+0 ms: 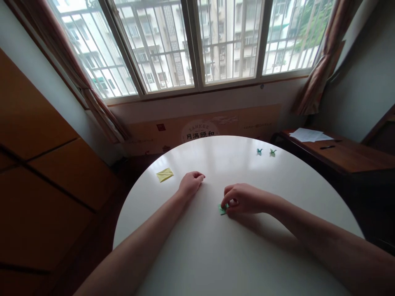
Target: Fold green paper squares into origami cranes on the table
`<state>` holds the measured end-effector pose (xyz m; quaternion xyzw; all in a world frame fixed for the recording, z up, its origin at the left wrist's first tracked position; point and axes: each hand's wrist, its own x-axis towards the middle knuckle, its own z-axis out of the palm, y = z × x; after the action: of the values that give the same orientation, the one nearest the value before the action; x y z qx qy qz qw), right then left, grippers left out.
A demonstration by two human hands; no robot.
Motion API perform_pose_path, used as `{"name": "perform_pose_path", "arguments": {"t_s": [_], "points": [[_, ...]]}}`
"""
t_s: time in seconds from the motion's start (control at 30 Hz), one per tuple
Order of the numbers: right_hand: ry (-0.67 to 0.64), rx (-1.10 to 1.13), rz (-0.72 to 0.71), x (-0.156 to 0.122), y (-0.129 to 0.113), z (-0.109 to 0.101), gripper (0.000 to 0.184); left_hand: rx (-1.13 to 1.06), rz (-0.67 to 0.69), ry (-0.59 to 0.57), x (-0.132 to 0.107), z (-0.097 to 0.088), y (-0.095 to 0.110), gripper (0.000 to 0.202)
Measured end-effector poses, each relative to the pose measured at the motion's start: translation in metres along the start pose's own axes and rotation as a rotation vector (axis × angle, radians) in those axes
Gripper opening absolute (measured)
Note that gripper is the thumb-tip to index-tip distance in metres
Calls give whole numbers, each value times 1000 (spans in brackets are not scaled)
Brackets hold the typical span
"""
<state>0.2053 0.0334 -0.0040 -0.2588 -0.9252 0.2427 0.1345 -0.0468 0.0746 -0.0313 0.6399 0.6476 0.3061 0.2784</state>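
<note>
My right hand (243, 198) has its thumb and fingers closed on a small folded piece of green paper (222, 210), which touches the white round table (191, 255). The fingers cover part of the paper. To its left and a little farther off, my left hand (190, 183) rests with its fingers curled together. A tiny reddish spot shows at its fingertips; I cannot tell whether that is a nail or a held thing. Beyond the left hand, on the left side of the table, lies a yellow folded paper (165, 175), apart from both hands.
Two small origami cranes, a blue one (259, 152) and a green one (273, 152), stand near the table's far right edge. A brown wooden side table (348, 154) with white sheets (310, 135) stands at the right. Barred windows are behind, and a wooden cabinet (46, 197) is at the left.
</note>
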Motion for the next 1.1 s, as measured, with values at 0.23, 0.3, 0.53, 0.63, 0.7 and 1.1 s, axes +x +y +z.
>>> {"name": "perform_pose_path", "arguments": {"t_s": [0.23,0.3,0.53,0.63,0.7,1.1], "points": [[7,-63,-47,0,-9,-2,13,-174,30,-14,-7,-3,-4,24],[16,-68,-44,1,-12,-1,10,-213,51,-17,-10,-5,-3,24],[43,30,-18,6,-9,4,9,-285,64,-33,-16,-16,6,26],[103,146,20,9,-2,8,8,-306,68,-65,-19,-18,11,26],[151,194,48,11,1,10,6,-318,78,-91,-21,-19,14,25],[593,409,14,16,-8,12,15,-568,20,-503,-54,-15,47,40]]}}
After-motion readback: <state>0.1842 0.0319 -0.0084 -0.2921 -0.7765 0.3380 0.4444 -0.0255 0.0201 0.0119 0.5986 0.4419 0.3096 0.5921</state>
